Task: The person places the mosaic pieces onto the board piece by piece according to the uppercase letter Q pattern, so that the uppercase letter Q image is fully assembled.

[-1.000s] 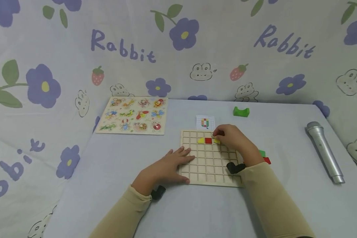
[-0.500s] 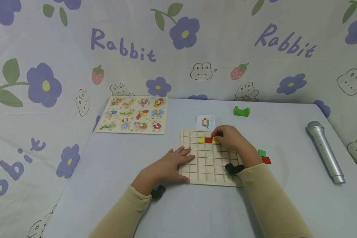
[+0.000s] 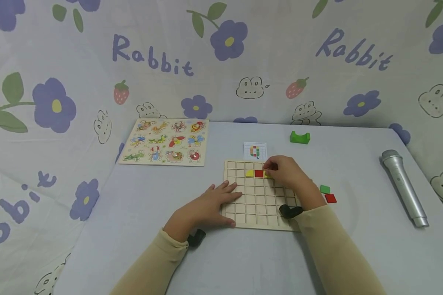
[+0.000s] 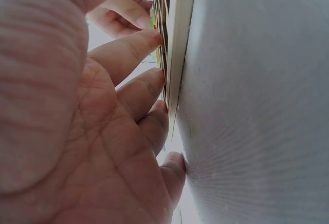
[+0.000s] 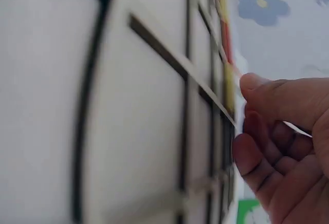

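A wooden grid board [image 3: 258, 213] lies on the table. In one of its upper rows sit a yellow tile with a slanted edge [image 3: 249, 173], a red square tile [image 3: 259, 173] and a second yellow tile [image 3: 267, 174]. My right hand [image 3: 288, 172] pinches this second yellow tile between thumb and index finger, partly hiding it. The right wrist view shows the thumb [image 5: 257, 82] right at the yellow tile [image 5: 229, 85], with the other fingers curled. My left hand [image 3: 210, 205] rests with spread fingers on the board's left edge; the left wrist view shows its fingertips along the frame.
Right of the board lie a green tile [image 3: 325, 189] and a red tile [image 3: 330, 198]. A pattern card [image 3: 248, 150] is behind it, and a green curved block [image 3: 300, 138] further back. An insect picture board [image 3: 162, 160] is at left, a silver microphone [image 3: 404, 188] at right.
The right hand has shifted slightly left, bringing the second yellow tile closer to the red one. The left hand has stayed in place.
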A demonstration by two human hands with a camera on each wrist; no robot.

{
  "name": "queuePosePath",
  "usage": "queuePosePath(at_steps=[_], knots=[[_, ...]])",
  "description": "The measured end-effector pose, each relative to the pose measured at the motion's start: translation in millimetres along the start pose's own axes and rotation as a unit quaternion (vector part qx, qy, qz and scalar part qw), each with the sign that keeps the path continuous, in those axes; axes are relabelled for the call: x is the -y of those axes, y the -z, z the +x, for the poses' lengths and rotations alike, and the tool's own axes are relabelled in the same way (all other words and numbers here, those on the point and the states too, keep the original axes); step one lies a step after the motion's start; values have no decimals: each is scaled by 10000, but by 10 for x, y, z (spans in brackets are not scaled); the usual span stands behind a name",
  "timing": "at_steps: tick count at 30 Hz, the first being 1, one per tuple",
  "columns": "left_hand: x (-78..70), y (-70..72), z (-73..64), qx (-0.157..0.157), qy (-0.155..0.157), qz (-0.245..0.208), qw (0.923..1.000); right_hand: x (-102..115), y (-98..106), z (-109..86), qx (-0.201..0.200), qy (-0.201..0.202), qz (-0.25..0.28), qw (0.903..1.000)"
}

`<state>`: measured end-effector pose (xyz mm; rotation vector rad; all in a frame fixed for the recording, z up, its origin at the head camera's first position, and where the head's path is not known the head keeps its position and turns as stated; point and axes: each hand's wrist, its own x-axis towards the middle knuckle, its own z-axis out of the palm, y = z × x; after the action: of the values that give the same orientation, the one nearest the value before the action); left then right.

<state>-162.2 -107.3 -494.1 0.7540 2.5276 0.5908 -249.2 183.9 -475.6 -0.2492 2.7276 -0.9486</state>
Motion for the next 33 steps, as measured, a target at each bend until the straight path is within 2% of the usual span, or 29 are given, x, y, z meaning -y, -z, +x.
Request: queuePosePath(at_steps=[6,9,12,17,23,33], knots=[[-2,-6,8,-19,-43,-13,10000,-250,395,-329,-779,-32,120,9969],[-5,1,1,-14,-20,-18,10000,-453,587,-545,-988,-382,41,9944],[-4,11,-13,8,31,-40,10000,-684,681,-722,-1019,-837,-58,9913],[14,7,-22,-19,100,-32,9999,-965,658,-883,-703,-1142,-101,9909],[18,-7,-13,-34,97,-36,9999,-1106,582,-965,-463,-1167,-58,9921],[-17,-13,18,0,40,-23,10000,-1135,521,-1024,-744,-1306,94,9886]])
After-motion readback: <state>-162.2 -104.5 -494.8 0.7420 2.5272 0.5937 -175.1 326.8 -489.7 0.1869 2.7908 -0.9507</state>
